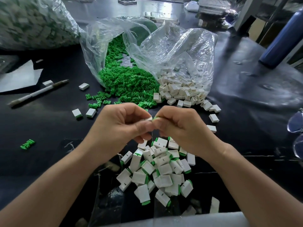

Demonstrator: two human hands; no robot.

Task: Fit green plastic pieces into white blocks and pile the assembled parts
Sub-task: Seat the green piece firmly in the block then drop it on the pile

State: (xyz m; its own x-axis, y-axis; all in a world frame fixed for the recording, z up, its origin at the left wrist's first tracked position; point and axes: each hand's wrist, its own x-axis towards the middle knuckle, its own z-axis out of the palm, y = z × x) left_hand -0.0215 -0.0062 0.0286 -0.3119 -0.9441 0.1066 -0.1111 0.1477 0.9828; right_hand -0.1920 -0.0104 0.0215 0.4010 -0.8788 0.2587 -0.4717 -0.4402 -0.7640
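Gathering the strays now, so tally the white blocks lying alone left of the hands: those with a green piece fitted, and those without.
White blocks with a green piece fitted: 2
White blocks showing no green: 2
Total: 4
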